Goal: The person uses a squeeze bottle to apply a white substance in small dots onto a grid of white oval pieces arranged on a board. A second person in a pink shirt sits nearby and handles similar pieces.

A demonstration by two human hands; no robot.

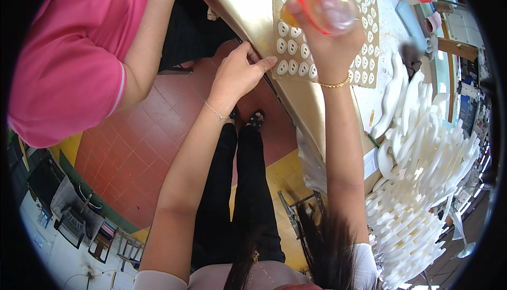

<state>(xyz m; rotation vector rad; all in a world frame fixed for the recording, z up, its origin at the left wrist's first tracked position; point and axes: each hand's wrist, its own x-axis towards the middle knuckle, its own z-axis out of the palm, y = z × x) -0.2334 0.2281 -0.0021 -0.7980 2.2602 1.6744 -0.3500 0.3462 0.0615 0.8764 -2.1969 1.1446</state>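
Right hand: the right hand (325, 36) is wrapped tight around a clear plastic squeeze bottle with an orange cap (322, 7), tipped over the board.
Left hand: the left hand (240, 73) holds nothing; its fingers (264, 64) lie flat and press on the near edge of the board.
Board: the flat brown cardboard sheet (322, 52) lies on the shiny gold-coloured table (248, 5), close to its edge. It is covered in rows of small white oval pieces (292, 47).
Nearby: a big heap of curved white foam shapes (422, 147) sits to the right, well apart from the board. A person in a pink shirt (68, 52) stands at the left.
Doing it well: I think the bottle should be squeezed softly, one oval at a time, with the tip kept low. The flat hand should keep the board from sliding.
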